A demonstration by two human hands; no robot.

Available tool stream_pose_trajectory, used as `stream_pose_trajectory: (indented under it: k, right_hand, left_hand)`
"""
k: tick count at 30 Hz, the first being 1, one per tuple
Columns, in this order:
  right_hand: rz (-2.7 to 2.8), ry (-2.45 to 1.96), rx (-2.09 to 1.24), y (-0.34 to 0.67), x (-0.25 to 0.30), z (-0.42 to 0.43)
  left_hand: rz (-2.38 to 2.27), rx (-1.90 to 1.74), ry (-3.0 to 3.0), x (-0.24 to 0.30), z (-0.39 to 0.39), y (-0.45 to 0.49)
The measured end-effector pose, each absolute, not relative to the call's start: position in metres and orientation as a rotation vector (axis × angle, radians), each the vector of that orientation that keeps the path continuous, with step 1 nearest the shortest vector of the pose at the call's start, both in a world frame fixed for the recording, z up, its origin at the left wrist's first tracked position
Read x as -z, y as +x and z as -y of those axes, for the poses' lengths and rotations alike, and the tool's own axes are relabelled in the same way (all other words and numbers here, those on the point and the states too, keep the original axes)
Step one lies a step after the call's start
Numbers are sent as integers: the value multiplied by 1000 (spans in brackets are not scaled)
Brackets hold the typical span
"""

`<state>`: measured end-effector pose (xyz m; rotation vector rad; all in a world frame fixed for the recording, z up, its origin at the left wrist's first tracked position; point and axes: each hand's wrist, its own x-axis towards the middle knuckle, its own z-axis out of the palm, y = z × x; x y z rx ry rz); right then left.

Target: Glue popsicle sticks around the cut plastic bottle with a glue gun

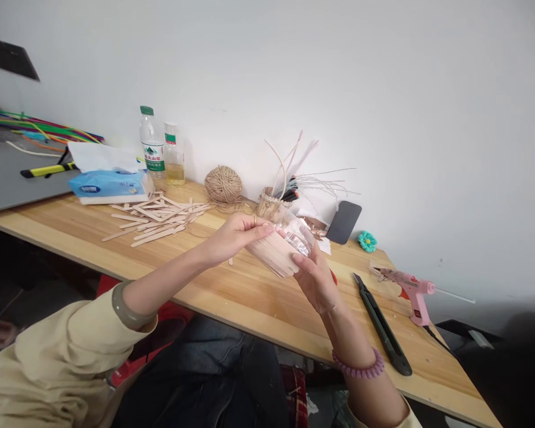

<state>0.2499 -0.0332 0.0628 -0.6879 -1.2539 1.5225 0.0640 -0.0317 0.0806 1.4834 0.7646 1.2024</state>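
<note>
Both hands hold a clear, shiny plastic piece [298, 233] above the table, with flat wooden craft sticks [274, 254] lying side by side along its near face. Whether the plastic is a cup or a wrapper I cannot tell. My left hand [236, 236] pinches the upper left part, thumb on top, a ring on one finger. From the right, my right hand [316, 274] wraps around it with its thumb over the sticks' end; its other fingers are mostly hidden. A loose pile of craft sticks [160, 219] lies left of my left hand.
A ball of twine [223, 184], a tissue pack [109, 185], two bottles [152, 145] and a holder [267, 203] stand along the wall. Rightward are a phone [344, 222], a green-blue flower [367, 241], a utility knife [382, 327] and a pink glue gun [412, 289].
</note>
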Motion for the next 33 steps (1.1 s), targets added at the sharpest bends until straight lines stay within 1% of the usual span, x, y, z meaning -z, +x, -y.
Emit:
stream_pose_trajectory:
  k: [6,14,21,23,24,28,30,33]
  right_hand:
    - [1280,-661,-1507,247,-61,36]
    - [1225,-681,-1466,247,-57,36]
    - [1265,-610,-1448,251,-49,29]
    - [1324,-633,-1327,255,-47,26]
    - [1356,-659,-1216,257,-47,26]
    - [1597,-771,-530,265,-58,36]
    - [1780,-766,-255,264,-66,43]
    - [1941,-715,-41,256,-73,49]
  left_hand:
    - [-767,-1222,1501,-80,33,65]
    - [-759,-1234,1347,-86,33,66]
    - [-760,-1178,1431,-91,35,66]
    - [-774,-1186,1463,-91,35,65]
    - [-780,-1176,1480,-91,34,64]
    - [-848,-1061,1633,-92,34,60]
    - [-882,-992,1715,-93,35,58]
    - [-897,-899,1775,-94,38,58]
